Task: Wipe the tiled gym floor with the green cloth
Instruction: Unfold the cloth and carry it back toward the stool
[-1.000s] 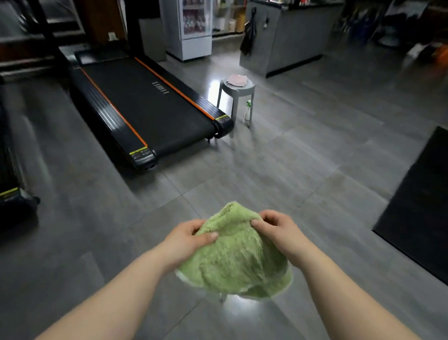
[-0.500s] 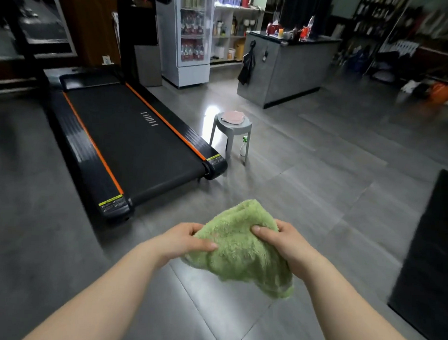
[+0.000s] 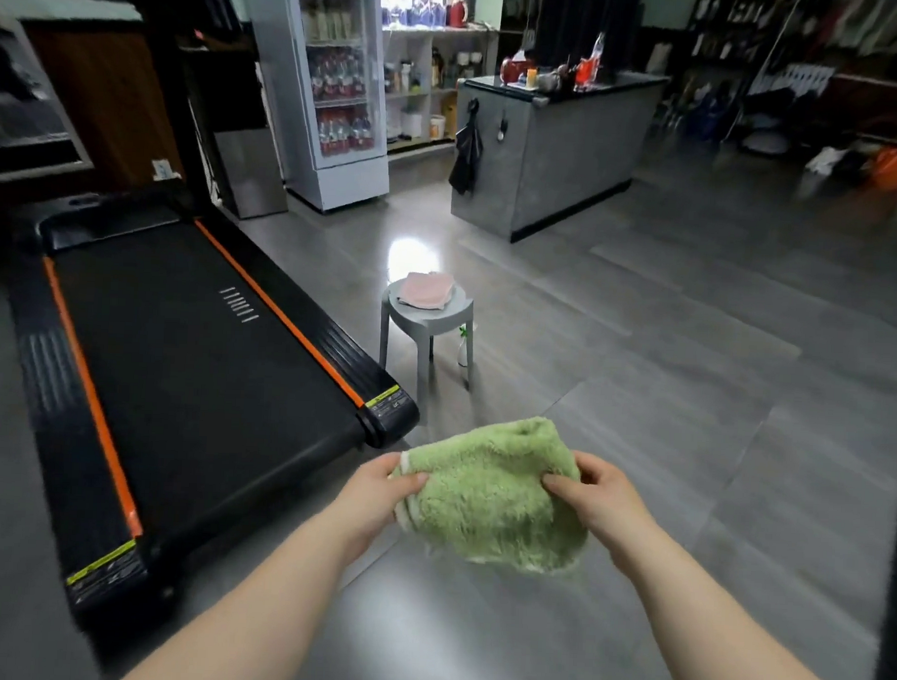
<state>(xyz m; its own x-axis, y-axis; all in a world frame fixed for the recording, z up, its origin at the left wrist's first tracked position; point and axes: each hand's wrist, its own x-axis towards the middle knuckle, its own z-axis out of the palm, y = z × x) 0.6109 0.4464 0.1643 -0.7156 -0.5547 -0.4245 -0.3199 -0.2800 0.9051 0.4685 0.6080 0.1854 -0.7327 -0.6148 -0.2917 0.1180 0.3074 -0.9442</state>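
A fluffy green cloth (image 3: 491,496) hangs in the air in front of me, bunched and held from both sides well above the grey tiled floor (image 3: 665,400). My left hand (image 3: 375,496) pinches its left edge, thumb on top. My right hand (image 3: 601,495) grips its right side. The cloth's lower part droops between my forearms and does not touch the tiles.
A black treadmill (image 3: 188,359) with orange stripes lies on the left. Just ahead stands a small grey stool (image 3: 427,318) with a pink cloth (image 3: 425,290) on it and a spray bottle (image 3: 464,345) beside its leg. Behind are a drinks fridge (image 3: 339,88), a grey counter (image 3: 568,144) and a dark mat (image 3: 895,590) at the right edge.
My view has tilted up and drawn nearer the treadmill and stool. Both hands keep hold of the green cloth and have spread it a little wider.
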